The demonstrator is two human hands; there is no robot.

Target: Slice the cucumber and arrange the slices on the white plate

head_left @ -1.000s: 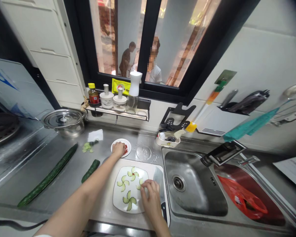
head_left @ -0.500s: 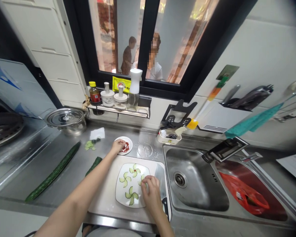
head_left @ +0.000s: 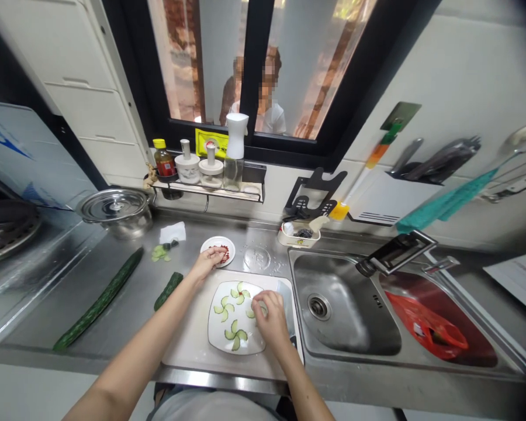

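My left hand [head_left: 207, 262] reaches over the near left edge of a small white dish [head_left: 231, 247] of red bits, its fingers pinched together; what they hold is too small to make out. My right hand [head_left: 269, 313] hovers at the right side of a squarish white plate [head_left: 221, 345], thumb and forefinger pressed together, nothing clear between them. Cucumber slices [head_left: 235, 335] lie on the plate in pinwheel shapes, the upper one with a red centre. Under the plate is a white cutting board [head_left: 186, 345]. A knife lies partly hidden beneath my right hand.
A long cucumber [head_left: 100, 298] and a shorter piece [head_left: 169, 290] lie left of the board. A lidded pot [head_left: 118, 211] stands behind. To the right is a sink [head_left: 346, 310] with a red bag [head_left: 433, 327] in its second basin.
My left hand has moved slightly nearer me, to the dish's near edge. My right hand has lifted a little off the slices at the plate's right. The whole view has shifted slightly.
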